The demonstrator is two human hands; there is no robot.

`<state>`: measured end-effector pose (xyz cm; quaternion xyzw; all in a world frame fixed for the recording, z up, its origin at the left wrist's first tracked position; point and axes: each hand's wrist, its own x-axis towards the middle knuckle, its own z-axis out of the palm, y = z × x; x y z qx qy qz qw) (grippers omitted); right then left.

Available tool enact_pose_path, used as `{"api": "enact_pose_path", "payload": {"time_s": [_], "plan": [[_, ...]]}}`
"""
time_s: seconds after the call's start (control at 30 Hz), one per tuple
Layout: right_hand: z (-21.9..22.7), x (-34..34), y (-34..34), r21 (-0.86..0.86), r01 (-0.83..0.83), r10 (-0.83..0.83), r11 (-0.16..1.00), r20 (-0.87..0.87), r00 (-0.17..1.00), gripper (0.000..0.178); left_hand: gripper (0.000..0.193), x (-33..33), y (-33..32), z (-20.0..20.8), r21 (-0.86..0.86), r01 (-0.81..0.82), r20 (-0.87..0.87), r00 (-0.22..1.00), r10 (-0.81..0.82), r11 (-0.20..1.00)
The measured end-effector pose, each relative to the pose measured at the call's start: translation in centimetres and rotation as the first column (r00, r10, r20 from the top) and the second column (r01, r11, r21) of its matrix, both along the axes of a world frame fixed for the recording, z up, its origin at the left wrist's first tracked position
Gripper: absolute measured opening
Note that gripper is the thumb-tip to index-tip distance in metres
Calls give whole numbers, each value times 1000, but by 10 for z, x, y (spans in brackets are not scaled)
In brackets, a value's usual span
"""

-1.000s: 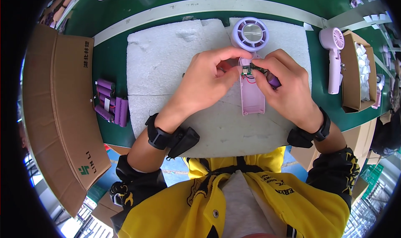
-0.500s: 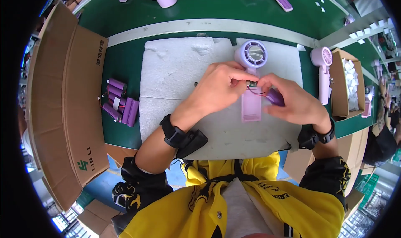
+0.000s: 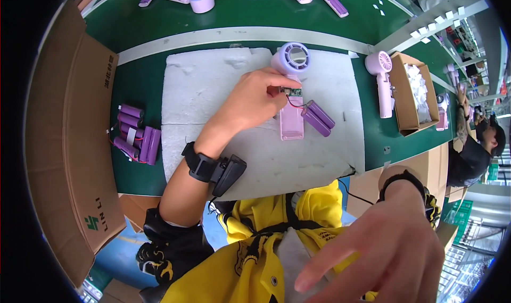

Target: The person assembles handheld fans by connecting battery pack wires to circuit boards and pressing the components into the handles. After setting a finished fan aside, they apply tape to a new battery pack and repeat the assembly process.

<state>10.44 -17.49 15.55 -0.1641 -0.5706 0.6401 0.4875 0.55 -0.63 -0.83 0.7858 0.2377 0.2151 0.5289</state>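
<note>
At green bench (image 3: 130,183), battery pair (image 3: 315,122) now lying beside pink handle (image 3: 291,126); right hand (image 3: 394,244) drawing back, fingers spread, released; left hand (image 3: 253,101) alone pinching circuit board (image 3: 294,92)

On the foam mat (image 3: 213,79), one opened fan (image 3: 291,124), one circuit board (image 3: 295,92) and two purple cells (image 3: 316,121); near the left edge of the table (image 3: 133,181), about six piled cells (image 3: 145,145) and one big carton (image 3: 88,143); toward the right edge, one pink fan (image 3: 384,90), one small box (image 3: 403,101) and one further fan (image 3: 442,114).
</note>
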Motion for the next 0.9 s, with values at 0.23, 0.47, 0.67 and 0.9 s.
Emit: {"api": "enact_pose_path", "payload": {"time_s": [0.23, 0.47, 0.67, 0.9], "plan": [[-6, 3, 35, 472, -127, 52, 872, 168, 984, 17, 34, 6, -6, -4, 44, -36, 8, 999, 36, 998], [-48, 94, 171, 595, 357, -693, 720, 647, 319, 33, 28, 10, -2, -16, 94, -15, 56, 998, 10, 995], [-179, 235, 316, 682, 311, -483, 662, 705, -519, 83, 23, 23, -4, -23, 62, -26, 163, 987, 15, 998], [-202, 272, 370, 523, 770, -251, 365, 852, -460, 64, 20, 33, -11, -18, 21, -33, 142, 989, 30, 999]]}}
